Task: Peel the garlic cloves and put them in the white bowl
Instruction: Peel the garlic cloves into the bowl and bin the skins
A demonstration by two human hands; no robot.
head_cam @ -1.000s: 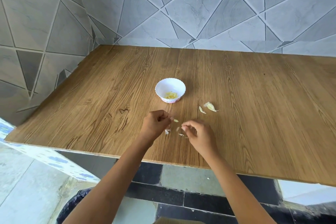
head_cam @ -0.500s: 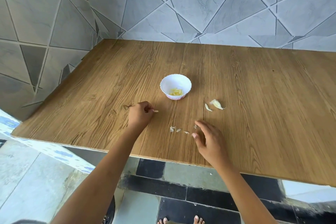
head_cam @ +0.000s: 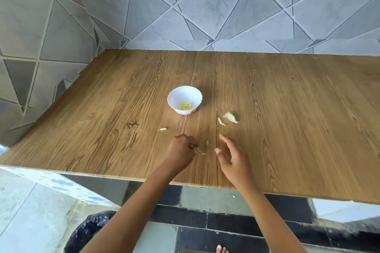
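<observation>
A small white bowl (head_cam: 174, 96) stands mid-table with several peeled yellow cloves (head_cam: 186, 106) inside. Two unpeeled garlic cloves (head_cam: 231, 117) lie to its right front. One peeled clove (head_cam: 163, 129) lies alone on the wood, left of and in front of the bowl. My left hand (head_cam: 181, 152) is curled near the front edge and pinches a scrap of garlic skin (head_cam: 197, 150). My right hand (head_cam: 232, 158) hovers just to the right, fingers spread, holding nothing. More skin bits (head_cam: 207, 143) lie between the hands.
The wooden table (head_cam: 287, 129) meets grey tiled walls (head_cam: 205, 6) at the back and left. Below its front edge (head_cam: 102, 174) sits a dark bag or bin (head_cam: 90, 230). A foot (head_cam: 222, 249) shows on the floor.
My left hand let go of the peeled clove on the table at the left, then moved right to the skin scraps and pinched one. My right hand stayed close by, open.
</observation>
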